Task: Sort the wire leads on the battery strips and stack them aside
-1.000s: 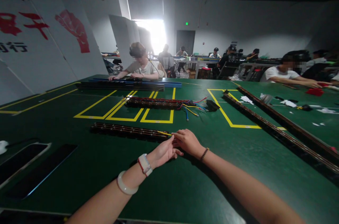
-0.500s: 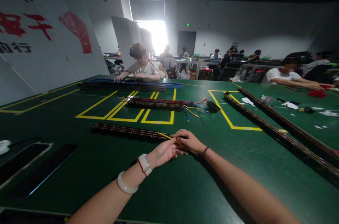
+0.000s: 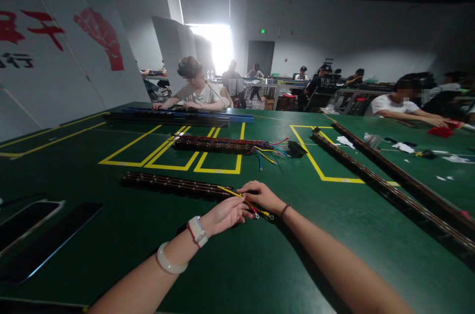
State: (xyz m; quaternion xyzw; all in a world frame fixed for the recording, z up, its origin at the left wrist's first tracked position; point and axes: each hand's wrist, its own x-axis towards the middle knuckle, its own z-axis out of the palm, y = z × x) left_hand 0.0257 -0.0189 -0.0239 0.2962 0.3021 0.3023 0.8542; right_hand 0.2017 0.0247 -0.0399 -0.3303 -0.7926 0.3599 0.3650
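Observation:
A long dark bar with metal rails (image 3: 170,184) lies on the green table, and wires come from its right end. Among them is a yellow wire (image 3: 227,190) that runs into my hands. My left hand (image 3: 227,215) is palm up beneath the wires, its fingers curled around them. From above, my right hand (image 3: 261,197) pinches the same wires near the bar's end. Past my fingers stick out the ring terminals, one with a red sleeve (image 3: 256,214) and one with a yellow sleeve (image 3: 267,215). My fingers partly hide where the wires cross.
Behind lies another wired bar (image 3: 215,144) with loose red, blue and yellow leads. Two long bars (image 3: 389,190) stretch along the right. Two flat dark phone-like slabs (image 3: 55,240) lie at the left. Co-workers sit across the table (image 3: 193,89) and at the right (image 3: 401,101).
The view has shifted slightly. My hands stay on the wires, and the red and yellow terminal ends now show more clearly below my fingers.

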